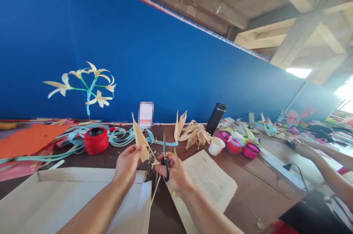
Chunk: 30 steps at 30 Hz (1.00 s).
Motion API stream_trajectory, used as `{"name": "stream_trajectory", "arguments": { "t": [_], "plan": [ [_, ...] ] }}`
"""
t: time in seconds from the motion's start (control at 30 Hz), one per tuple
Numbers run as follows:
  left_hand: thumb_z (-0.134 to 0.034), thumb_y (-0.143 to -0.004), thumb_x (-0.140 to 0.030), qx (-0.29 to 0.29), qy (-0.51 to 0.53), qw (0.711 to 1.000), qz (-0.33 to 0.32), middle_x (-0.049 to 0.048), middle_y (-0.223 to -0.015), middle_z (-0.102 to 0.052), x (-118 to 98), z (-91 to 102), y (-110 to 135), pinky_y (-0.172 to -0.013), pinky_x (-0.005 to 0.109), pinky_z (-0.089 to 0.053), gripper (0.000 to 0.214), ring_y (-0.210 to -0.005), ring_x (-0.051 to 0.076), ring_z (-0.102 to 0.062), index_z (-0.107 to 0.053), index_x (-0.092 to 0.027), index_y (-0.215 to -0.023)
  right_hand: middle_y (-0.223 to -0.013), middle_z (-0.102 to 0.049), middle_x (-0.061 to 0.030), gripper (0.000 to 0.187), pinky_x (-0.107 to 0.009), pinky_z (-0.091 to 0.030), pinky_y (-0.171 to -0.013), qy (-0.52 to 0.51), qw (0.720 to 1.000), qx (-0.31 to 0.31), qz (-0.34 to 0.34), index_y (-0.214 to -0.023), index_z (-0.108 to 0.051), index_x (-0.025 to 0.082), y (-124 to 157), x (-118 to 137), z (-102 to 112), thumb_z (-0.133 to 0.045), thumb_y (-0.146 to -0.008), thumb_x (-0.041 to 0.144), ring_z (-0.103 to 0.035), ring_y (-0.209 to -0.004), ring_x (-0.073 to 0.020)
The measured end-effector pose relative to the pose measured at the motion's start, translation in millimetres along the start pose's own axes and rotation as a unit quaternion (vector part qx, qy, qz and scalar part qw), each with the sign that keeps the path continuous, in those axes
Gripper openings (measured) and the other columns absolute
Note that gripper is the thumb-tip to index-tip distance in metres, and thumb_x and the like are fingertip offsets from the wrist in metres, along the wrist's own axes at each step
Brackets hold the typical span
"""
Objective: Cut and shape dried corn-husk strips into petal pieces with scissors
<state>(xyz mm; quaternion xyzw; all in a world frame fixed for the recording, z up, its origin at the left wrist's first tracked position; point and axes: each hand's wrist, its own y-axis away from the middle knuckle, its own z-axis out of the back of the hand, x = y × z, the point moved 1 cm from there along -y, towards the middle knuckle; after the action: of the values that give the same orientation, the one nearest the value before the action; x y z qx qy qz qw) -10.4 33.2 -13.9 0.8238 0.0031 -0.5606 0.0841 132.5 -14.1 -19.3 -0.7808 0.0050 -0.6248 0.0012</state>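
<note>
A pale husk piece (139, 139) is sticking up from the left hand (127, 162), whose thumb and fingers are pinching it. The right hand (175, 172) is gripping scissors (166, 169) — blades upward — just beside it. Beyond the hands, dried husks (195, 133) and a red spool (96, 143) are resting on the bench (253, 193); a printed sheet (212, 180) is lying beside the right hand.

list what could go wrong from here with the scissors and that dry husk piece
1. The scissors in the right hand point upward close to the left hand, so a slip might nick its fingers.
2. The dry husk piece looks thin and papery, so a firm pinch or tug could split it.
3. The white cup stands beyond the right hand, near other small containers, so a wide sweep might knock it.
</note>
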Motion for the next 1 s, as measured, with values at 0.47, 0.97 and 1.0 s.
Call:
{"name": "stream_trajectory", "arguments": {
  "t": [0.47,0.97,1.0],
  "plan": [
    [-0.066,-0.056,-0.048,0.080,-0.105,0.990,0.039,-0.0015,-0.051,-0.057,5,1.3,-2,-0.043,0.022,-0.032,0.040,-0.042,0.011,-0.049,-0.062,-0.016,-0.079,-0.063,-0.059,0.0029,0.038,-0.022,-0.041,-0.052,-0.013,0.998,-0.052,0.023,-0.084,-0.061,0.016,-10,10,21,-0.079,-0.052,0.024,-0.052,-0.052,-0.0093],
    [-0.062,-0.061,-0.046,0.091,-0.152,0.983,0.035,-0.0101,-0.042,-0.034,8,3.9,-3,-0.040,0.017,-0.017,0.036,-0.038,0.005,-0.025,-0.060,-0.016,-0.080,-0.061,-0.061,0.0017,0.036,-0.023,-0.040,-0.050,0.052,0.996,-0.063,0.035,-0.084,-0.060,0.015,-9,24,31,-0.077,-0.055,0.028,-0.056,-0.052,-0.0119],
    [-0.062,-0.060,-0.046,0.092,-0.153,0.983,0.034,-0.0102,-0.042,-0.033,8,3.7,-2,-0.040,0.017,-0.017,0.035,-0.038,0.005,-0.025,-0.060,-0.016,-0.080,-0.062,-0.061,0.0017,0.037,-0.023,-0.041,-0.051,0.049,0.996,-0.060,0.038,-0.085,-0.060,0.015,-9,24,31,-0.077,-0.054,0.028,-0.056,-0.052,-0.0119]
  ]
}}
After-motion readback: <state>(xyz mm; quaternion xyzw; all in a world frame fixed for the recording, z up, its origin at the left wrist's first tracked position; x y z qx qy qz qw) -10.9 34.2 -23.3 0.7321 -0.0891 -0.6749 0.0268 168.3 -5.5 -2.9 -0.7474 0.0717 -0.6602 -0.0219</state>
